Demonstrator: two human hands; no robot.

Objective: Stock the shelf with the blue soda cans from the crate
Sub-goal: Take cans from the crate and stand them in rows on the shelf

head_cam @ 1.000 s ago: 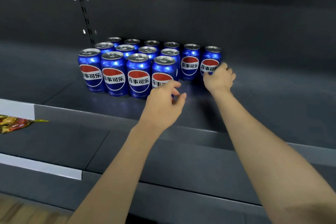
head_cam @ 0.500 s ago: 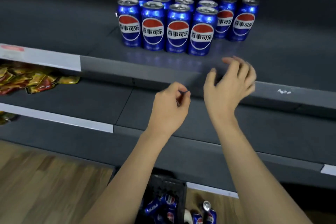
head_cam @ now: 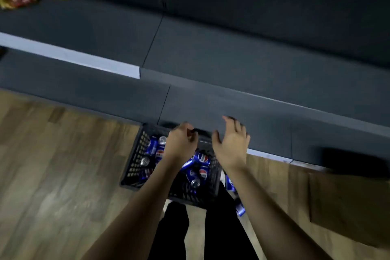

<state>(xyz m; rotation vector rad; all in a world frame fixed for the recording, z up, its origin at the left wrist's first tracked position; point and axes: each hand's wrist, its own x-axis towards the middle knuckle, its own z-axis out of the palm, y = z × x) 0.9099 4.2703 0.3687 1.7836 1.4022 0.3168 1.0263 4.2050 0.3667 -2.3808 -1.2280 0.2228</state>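
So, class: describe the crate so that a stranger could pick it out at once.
Start at the wooden floor in front of the dark shelving. The crate sits there at the foot of the lowest shelf, below the two hands. It is the only black, lattice-walled box in view, and it holds loose blue cans.

Both forearms are bare from the bottom edge of the view up to the wrists, with no sleeve in sight; the left hand (head_cam: 179, 143) and the right hand (head_cam: 231, 148) are gloveless; black trousers (head_cam: 223, 228) cover both legs; motion blur softens finer detail.
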